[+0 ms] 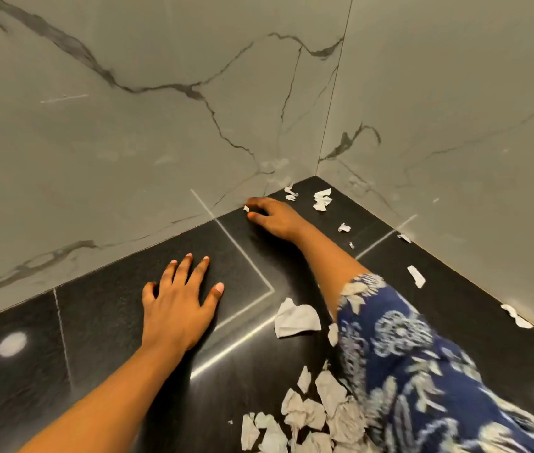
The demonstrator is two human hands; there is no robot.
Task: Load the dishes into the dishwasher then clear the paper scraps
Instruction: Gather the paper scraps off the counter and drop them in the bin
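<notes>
**Many paper bits, and one tiny bit at the right hand's fingertips**

Far left, the left hand [177, 305] lies flat on the black tiled floor [102, 308]. Its fingers are straight and spread. It holds nothing and looks like it is propping the person up.

Next, at the far edge of the floor where it meets the left wall [128, 142], sits the tiny scrap [246, 208]. It is just left of the corner. The right hand [272, 217] is right there, with its fingers bent and the scrap between a fingertip and the thumb. I cannot tell if the scrap is pinched yet or only touched. It is too small to see which way it lies.

This is the thing that matters: the scrap is at the right hand's tips and well apart from the left hand. So the right hand should take it, I think.

More to the right, the corner scraps [322, 199] lie near the corner, past the right hand. A big scrap [295, 317] lies beside the blue flowered sleeve [399, 354]. A pile of scraps [308, 416] sits at the near edge. Thin strips [416, 276] lie along the right wall.

No dishes show here, so I think this is the paper part, with lots left to do.
</notes>
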